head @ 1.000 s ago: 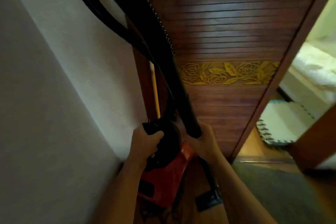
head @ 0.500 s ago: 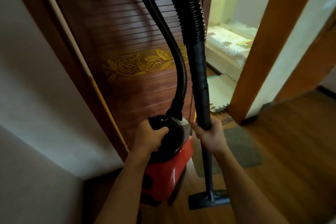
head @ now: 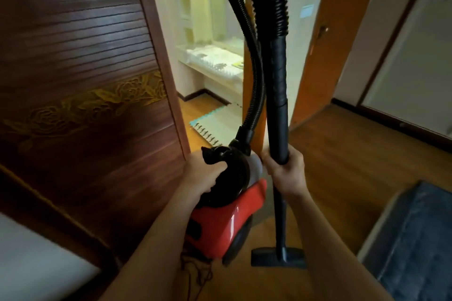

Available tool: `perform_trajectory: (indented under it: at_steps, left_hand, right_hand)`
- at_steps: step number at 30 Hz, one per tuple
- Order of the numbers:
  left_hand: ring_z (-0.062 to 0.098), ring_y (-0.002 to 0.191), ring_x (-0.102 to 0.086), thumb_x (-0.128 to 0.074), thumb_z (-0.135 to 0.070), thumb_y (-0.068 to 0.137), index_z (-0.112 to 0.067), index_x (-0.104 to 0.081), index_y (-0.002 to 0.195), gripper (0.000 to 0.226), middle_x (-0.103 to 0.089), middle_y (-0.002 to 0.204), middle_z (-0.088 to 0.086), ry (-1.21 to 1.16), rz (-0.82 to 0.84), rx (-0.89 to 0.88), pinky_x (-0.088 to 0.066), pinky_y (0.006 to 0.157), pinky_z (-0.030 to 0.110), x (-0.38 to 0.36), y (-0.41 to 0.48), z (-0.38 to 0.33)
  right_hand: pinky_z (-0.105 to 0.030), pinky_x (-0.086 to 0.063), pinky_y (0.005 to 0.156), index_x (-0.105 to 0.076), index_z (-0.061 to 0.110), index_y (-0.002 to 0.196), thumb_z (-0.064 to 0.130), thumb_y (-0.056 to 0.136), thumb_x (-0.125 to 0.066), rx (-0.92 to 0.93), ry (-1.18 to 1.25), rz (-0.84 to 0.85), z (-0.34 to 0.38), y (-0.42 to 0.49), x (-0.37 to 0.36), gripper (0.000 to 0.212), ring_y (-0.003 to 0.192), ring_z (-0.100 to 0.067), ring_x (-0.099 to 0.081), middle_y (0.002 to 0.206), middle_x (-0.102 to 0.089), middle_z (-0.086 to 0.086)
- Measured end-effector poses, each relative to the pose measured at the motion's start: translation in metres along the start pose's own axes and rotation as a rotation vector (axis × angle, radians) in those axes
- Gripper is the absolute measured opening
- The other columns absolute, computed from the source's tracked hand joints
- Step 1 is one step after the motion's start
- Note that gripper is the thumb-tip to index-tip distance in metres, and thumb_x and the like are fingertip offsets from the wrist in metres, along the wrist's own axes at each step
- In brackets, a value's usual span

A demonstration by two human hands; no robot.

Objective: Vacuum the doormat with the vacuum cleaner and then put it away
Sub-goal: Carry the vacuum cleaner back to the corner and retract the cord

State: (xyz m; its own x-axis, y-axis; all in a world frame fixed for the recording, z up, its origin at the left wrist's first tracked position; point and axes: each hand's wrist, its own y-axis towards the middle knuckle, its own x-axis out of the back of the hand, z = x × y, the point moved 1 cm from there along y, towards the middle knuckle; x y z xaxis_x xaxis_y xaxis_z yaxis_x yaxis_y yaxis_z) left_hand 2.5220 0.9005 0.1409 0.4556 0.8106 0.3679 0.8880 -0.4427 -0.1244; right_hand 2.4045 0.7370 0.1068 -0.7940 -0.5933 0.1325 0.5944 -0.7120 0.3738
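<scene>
The red vacuum cleaner (head: 220, 222) hangs tilted above the wooden floor, carried by its black top handle, which my left hand (head: 203, 173) grips. My right hand (head: 286, 168) holds the black wand (head: 278, 129) upright beside it. The floor nozzle (head: 277, 256) sits at the wand's lower end, just above the floor. The ribbed black hose (head: 254, 61) loops up out of the frame. A dark grey-blue doormat (head: 415, 239) lies on the floor at the lower right. A loose black cord (head: 195, 273) dangles under the vacuum body.
A dark wooden louvred door (head: 85, 80) with a gold rose carving fills the left side. Behind the hose stands an orange door frame (head: 327, 44); past the open doorway are a pale foam mat (head: 215, 127) and a white bed (head: 215, 61). White wall (head: 36, 264) lower left.
The view has swung right, from the wall and louvred door toward the doorway and open floor. The doormat has come into sight at the lower right. Both hands keep their grips.
</scene>
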Motion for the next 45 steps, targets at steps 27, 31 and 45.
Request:
perform_trajectory:
  at_steps: [27,31,45]
  left_hand:
    - [0.017,0.038,-0.039,-0.063,-0.004,0.083,-0.011,-0.052,0.069,0.019,-0.046,0.053,0.005,-0.074,0.659,-0.138,-0.032,0.041,0.026,-0.279,0.263,-0.152]
    - [0.019,0.039,-0.045,-0.066,-0.005,0.083,-0.007,-0.060,0.077,0.008,-0.051,0.054,0.008,-0.058,0.691,-0.177,-0.035,0.039,0.026,-0.311,0.306,-0.167]
    - [0.020,0.050,-0.056,-0.070,-0.014,0.078,-0.017,-0.063,0.080,0.008,-0.060,0.063,0.006,0.007,0.638,-0.258,-0.039,0.042,0.026,-0.478,0.394,-0.224]
  right_hand:
    - [-0.047,-0.044,0.049,-0.051,0.030,0.063,0.026,0.080,-0.076,-0.123,-0.174,-0.482,-0.102,0.248,0.156,0.030,0.053,-0.029,-0.046,0.059,-0.049,-0.010]
    - [-0.033,-0.041,0.047,-0.048,0.026,0.064,0.005,0.084,-0.077,-0.157,-0.211,-0.518,-0.121,0.285,0.170,0.041,0.050,-0.018,-0.045,0.056,-0.049,0.005]
    - [-0.020,-0.044,0.049,-0.058,0.021,0.075,0.004,0.088,-0.075,-0.227,-0.222,-0.624,-0.209,0.393,0.286,0.028,0.050,-0.008,-0.049,0.060,-0.054,0.002]
